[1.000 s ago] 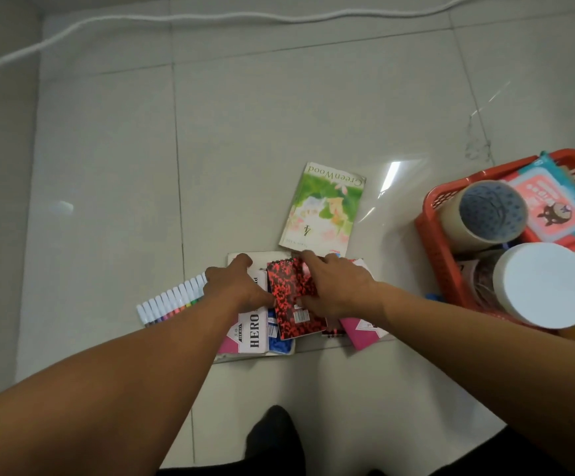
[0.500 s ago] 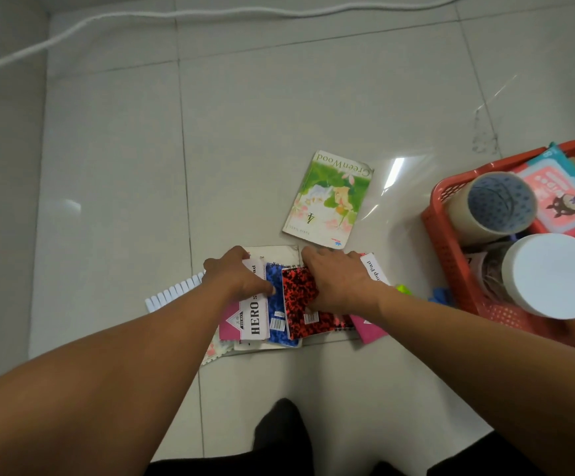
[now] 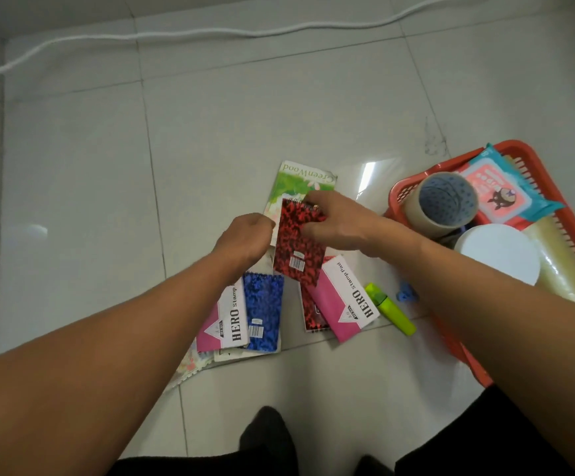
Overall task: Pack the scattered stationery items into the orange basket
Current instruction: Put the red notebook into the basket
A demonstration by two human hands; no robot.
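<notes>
Head view: you look down on a tiled floor (image 3: 83,187), both bare forearms reaching forward.
Right hand (image 3: 342,223): you pinch the spiral end of the red notebook (image 3: 299,249), finger over the top edge and thumb on the cover.
Left hand (image 3: 246,238): curled at the notebook's left edge; its fingertips are hidden, so you cannot tell whether it grips.
Red notebook: lifted and tilted, over the GreenWood book (image 3: 299,178) and the pile, not yet in the basket.
Orange basket (image 3: 401,192): at your right, holding a tape roll (image 3: 440,201), a wipes pack (image 3: 499,194), a white round lid (image 3: 499,254) and a clear roll (image 3: 567,269).
On the floor below your hands: a blue notebook (image 3: 263,310) beside a HERO stamp pad box (image 3: 227,321); a second HERO box (image 3: 347,300) lying over another red notebook (image 3: 313,316).
Near the basket: a green highlighter (image 3: 390,309), with a small blue item (image 3: 404,296) just beside it.
</notes>
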